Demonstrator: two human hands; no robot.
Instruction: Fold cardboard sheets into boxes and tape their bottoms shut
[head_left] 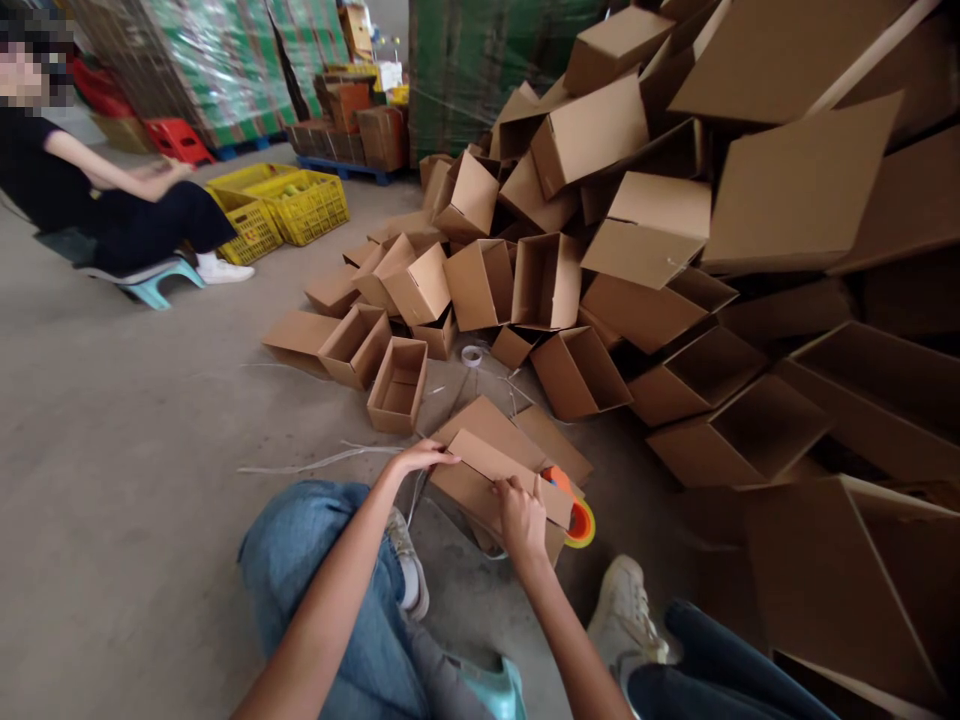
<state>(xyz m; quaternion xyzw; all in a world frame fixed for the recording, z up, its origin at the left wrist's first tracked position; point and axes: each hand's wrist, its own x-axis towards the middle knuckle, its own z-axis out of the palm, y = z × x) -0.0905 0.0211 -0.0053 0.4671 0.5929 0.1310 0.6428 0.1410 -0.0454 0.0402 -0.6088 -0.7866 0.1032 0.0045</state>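
Note:
A brown cardboard box [480, 505] lies in front of me between my feet, its long flap [510, 475] turned in over the top. At the flap's left end, my left hand [424, 456] grips the edge between stretched fingers. My right hand [523, 515] is curled on the flap's near edge toward the right end, its fingertips partly hidden. Just right of the box is an orange tape dispenser with a yellow ring [579, 522], partly covered by the cardboard.
Open cardboard boxes [547, 282] are heaped ahead and to the right. A tape roll [472, 356] and white straps [322, 462] lie on the floor. A light-blue stool [495, 690] is under me. At far left a seated person [112, 200] is beside yellow crates [307, 208].

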